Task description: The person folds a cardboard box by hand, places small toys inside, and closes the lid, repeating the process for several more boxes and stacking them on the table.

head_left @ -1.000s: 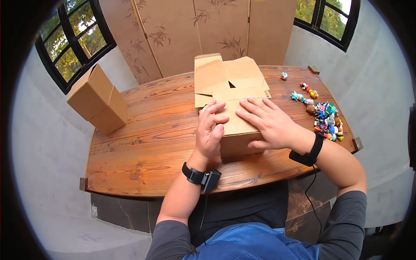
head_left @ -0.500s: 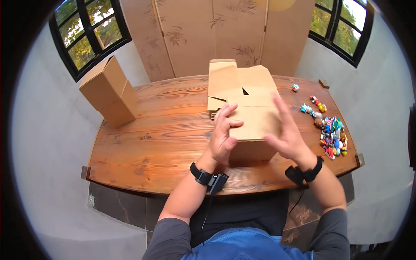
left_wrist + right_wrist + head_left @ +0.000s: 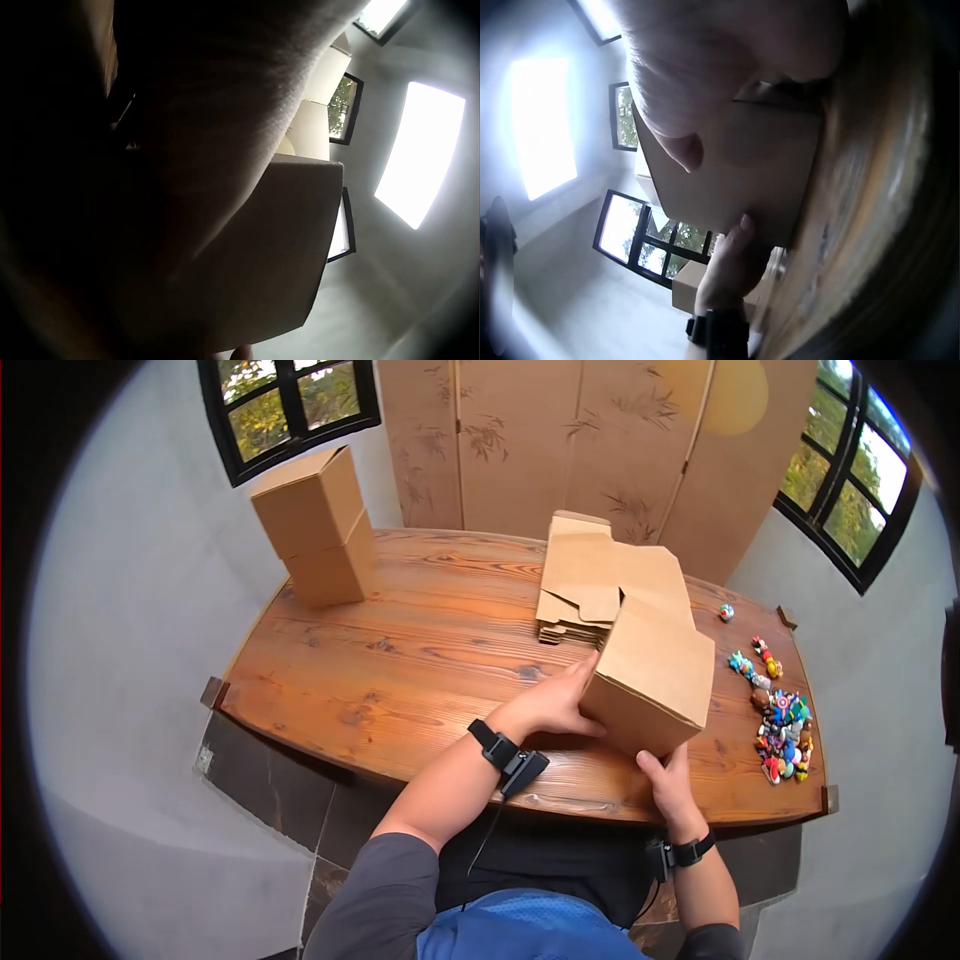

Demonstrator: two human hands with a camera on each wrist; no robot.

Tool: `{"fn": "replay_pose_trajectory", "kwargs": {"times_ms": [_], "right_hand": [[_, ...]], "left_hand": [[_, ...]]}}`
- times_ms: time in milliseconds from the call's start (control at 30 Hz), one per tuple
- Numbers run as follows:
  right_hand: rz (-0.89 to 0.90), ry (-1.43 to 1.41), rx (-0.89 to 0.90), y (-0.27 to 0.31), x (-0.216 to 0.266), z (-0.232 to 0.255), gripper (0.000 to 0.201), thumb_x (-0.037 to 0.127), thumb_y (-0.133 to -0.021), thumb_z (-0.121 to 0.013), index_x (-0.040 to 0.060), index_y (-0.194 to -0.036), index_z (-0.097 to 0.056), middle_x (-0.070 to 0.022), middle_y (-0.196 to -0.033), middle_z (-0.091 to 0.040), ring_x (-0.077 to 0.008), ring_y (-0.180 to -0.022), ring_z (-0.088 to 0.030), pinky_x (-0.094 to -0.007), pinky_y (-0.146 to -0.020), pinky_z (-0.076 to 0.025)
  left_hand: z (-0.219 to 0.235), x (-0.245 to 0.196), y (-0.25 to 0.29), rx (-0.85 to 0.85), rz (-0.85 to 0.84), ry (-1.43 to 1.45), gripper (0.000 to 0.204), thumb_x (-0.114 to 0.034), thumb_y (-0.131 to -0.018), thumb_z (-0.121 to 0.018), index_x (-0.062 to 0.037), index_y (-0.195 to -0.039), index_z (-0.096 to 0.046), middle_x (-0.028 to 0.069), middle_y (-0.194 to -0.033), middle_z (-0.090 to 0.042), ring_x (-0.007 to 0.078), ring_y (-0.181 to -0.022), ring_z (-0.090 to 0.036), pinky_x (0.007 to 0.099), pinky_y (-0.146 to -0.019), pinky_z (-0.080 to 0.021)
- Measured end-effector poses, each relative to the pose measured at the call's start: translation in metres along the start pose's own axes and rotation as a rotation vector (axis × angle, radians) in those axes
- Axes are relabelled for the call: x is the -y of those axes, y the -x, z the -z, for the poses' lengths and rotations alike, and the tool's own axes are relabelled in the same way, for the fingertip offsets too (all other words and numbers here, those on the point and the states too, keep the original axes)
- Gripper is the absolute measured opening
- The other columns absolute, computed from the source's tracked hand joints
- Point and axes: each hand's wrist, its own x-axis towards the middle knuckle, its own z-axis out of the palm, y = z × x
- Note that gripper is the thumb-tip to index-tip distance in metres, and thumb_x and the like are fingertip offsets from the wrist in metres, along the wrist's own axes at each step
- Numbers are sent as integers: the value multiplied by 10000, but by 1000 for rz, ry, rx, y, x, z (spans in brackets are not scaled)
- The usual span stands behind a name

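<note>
A closed cardboard box point(image 3: 660, 665) stands near the front of the wooden table, turned at an angle and overlapping the flattened cardboard behind it. My left hand point(image 3: 555, 705) grips its left side, thumb along the front face and the other fingers behind the side edge. At the lower right front corner, my right hand point(image 3: 672, 785) holds the box with the thumb against the front face; its other fingers are largely hidden. The right wrist view shows the box's side point(image 3: 757, 165) between both hands. In the left wrist view my left hand point(image 3: 217, 120) covers much of the box point(image 3: 285, 247).
Flattened cardboard pieces point(image 3: 580, 555) lie stacked behind the box. Two boxes, one on the other point(image 3: 315, 525), stand at the table's far left. A heap of small toy figures point(image 3: 785, 730) lies at the right, with a small ball point(image 3: 726, 613) farther back.
My right hand has left the box's top and moved down to its lower right corner. The left hand has slid from the top edge to the left side. The box is now turned.
</note>
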Motion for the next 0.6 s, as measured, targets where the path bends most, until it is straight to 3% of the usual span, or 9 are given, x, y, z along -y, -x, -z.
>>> {"fn": "replay_pose_trajectory", "kwargs": {"times_ms": [100,167,233,300,367,500,567,600], "right_hand": [[72,157,-42,6,-1,-9,786,201,-850,-755,-6,-1459,-302,-156,-1377,-483,-260,-1290,-440,-385,-1102,-341],[5,143,-111,5,-1,-11,762,178,-852,-746,-16,-1448,-313,-171,-1367,-489,-272,-1278,-452,-393,-1100,-346],[1,119,-110,7,-1,-14,742,187,-854,-748,-25,-1431,-333,-183,-1362,-492,-283,-1260,-468,-400,-1087,-360],[43,247,-156,10,-4,-11,696,177,-843,-753,-32,-1394,-382,-186,-1328,-523,-281,-1232,-496,-395,-1067,-381],[48,287,-129,12,-6,-7,678,171,-836,-755,-33,-1379,-403,-187,-1310,-538,-282,-1223,-506,-394,-1060,-388],[94,288,-66,13,6,-15,651,151,-817,-762,-28,-1358,-448,-190,-1264,-573,-283,-1203,-529,-391,-1043,-405],[99,313,8,9,8,-17,732,133,-823,-755,-22,-1426,-370,-193,-1323,-539,-288,-1248,-503,-397,-1073,-383],[49,191,118,6,15,-25,768,117,-823,-750,-17,-1448,-323,-192,-1361,-509,-288,-1280,-479,-401,-1095,-364]], "left_hand": [[-3,0,0,-17,-25,6,1258,-320,-588,-904,30,-1547,-167,278,-1540,-335,391,-1417,-359,388,-1157,-343],[-5,3,3,-54,-18,-10,1255,-300,-579,-904,16,-1550,-175,267,-1541,-345,379,-1407,-382,386,-1148,-356],[-2,-3,7,-113,-16,127,940,-237,-639,-875,-61,-1446,-426,207,-1391,-531,377,-1291,-494,426,-1079,-414],[10,-15,9,-66,6,194,945,-178,-645,-871,-55,-1458,-404,185,-1368,-568,336,-1275,-528,413,-1068,-433],[17,-19,10,79,180,349,968,-89,-649,-862,-51,-1483,-370,159,-1377,-574,284,-1292,-521,402,-1075,-430],[21,-21,17,46,74,511,973,-21,-669,-841,-51,-1503,-341,139,-1404,-552,235,-1316,-486,383,-1096,-410],[28,-26,32,-66,14,295,1243,-79,-668,-873,-1,-1578,-29,216,-1518,-415,284,-1391,-425,333,-1140,-348],[29,-17,44,-112,30,237,1201,-54,-685,-860,-18,-1582,-63,194,-1532,-396,277,-1405,-393,356,-1158,-330]]}}
